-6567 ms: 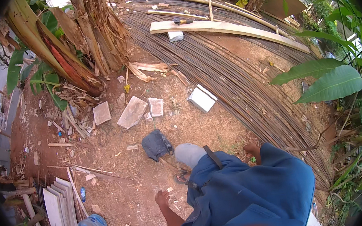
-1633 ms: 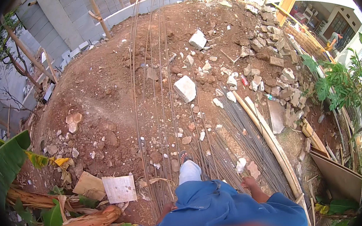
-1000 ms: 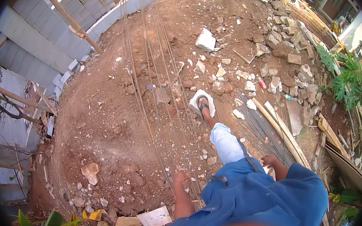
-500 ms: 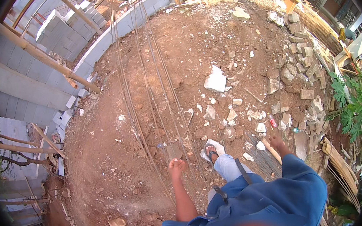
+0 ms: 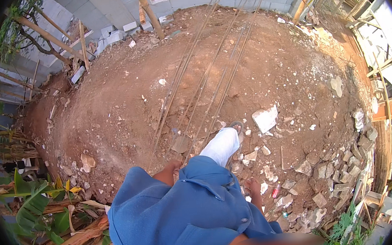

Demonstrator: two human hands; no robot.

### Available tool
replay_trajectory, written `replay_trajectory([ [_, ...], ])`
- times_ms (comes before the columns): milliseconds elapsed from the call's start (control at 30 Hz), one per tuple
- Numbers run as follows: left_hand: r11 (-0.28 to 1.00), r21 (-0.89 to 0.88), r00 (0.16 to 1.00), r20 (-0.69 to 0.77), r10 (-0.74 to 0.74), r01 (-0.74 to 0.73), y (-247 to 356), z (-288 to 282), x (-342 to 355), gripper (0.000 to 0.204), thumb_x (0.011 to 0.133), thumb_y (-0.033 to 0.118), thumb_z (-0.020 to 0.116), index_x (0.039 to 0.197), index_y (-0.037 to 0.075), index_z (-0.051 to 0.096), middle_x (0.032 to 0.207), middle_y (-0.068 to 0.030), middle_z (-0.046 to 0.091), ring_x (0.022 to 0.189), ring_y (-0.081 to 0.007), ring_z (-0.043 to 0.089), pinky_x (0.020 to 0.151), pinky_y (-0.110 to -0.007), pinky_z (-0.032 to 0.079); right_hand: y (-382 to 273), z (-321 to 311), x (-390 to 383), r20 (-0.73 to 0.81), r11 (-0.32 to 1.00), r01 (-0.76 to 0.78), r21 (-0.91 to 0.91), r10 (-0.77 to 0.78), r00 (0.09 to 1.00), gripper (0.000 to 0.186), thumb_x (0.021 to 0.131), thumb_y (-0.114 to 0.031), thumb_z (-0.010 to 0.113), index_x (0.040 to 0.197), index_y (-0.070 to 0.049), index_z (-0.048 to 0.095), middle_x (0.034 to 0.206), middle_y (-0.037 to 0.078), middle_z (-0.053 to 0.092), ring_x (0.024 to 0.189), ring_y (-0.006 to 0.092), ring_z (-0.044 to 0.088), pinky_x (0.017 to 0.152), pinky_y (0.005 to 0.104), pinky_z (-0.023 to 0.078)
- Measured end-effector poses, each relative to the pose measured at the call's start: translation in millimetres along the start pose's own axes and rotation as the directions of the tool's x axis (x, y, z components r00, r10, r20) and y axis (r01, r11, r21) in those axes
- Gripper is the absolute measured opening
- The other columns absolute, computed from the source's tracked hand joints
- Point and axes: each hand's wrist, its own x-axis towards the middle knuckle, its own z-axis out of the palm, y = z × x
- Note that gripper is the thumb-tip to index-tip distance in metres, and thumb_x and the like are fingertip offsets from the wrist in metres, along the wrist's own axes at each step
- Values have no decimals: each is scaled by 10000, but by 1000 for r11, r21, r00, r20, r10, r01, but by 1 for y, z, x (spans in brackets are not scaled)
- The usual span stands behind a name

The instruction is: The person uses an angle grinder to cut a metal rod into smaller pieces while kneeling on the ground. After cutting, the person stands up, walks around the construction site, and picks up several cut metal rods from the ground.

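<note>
My left hand [image 5: 174, 164] hangs low beside my body, close to the near ends of long thin steel bars [image 5: 195, 100] lying across the soil. Part of it is behind my blue jacket [image 5: 181, 218], and its fingers are too small to make out. On the other side, my right hand [image 5: 253, 184] hangs with fingers loosely bent and slightly apart; nothing shows in it. Near it lie broken stone pieces and a small red bottle [image 5: 276, 190]. One light trouser leg [image 5: 220, 146] is stretched forward, its sandalled foot [image 5: 237, 126] on the ground.
A large white block [image 5: 265, 119] lies ahead on the right, with rubble [image 5: 342, 174] beyond it. Grey block walls [image 5: 184, 1] and wooden poles [image 5: 148, 13] stand at the back. Banana leaves [image 5: 32, 209] and cut trunks crowd the near left.
My view and body have turned left, and the bars now slant to the right. Both hands are lower beside me, and the leafy plants at left have come into view.
</note>
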Motion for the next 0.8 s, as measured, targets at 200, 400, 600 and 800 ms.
replay_trajectory([
  [200,738,612,896,-101,432,-286,268,-21,52,351,779,303,621,1031,83,724,1081,-183,684,1006,-303,670,853,-417,530,-58,-33,76,-53,955,-235,182,248,967,473,973,-335,449,1355,-55,435,1197,169,602,1004,258,628,792,457,475],
  [400,719,67,711,-114,694,-692,583,18,23,277,870,310,568,946,58,653,834,-171,703,778,-297,686,659,-414,541,-189,-75,109,-95,944,-265,197,287,953,507,979,-344,419,1386,-42,394,1259,186,570,1064,268,597,829,455,469],
  [600,607,150,606,-59,793,-780,746,44,-54,346,881,354,593,1047,59,663,891,-159,708,795,-295,681,758,-407,518,-377,-102,138,-139,979,-134,155,156,978,542,987,-354,384,1416,-25,349,1326,202,534,1133,281,556,877,448,460],
  [800,773,186,777,-66,626,-606,753,44,-9,313,811,299,589,927,39,719,984,-255,672,931,-381,654,806,-480,507,-533,-85,199,-123,986,-97,-135,80,989,487,937,-422,500,1231,-36,530,1109,112,610,946,236,603,772,403,489],
])
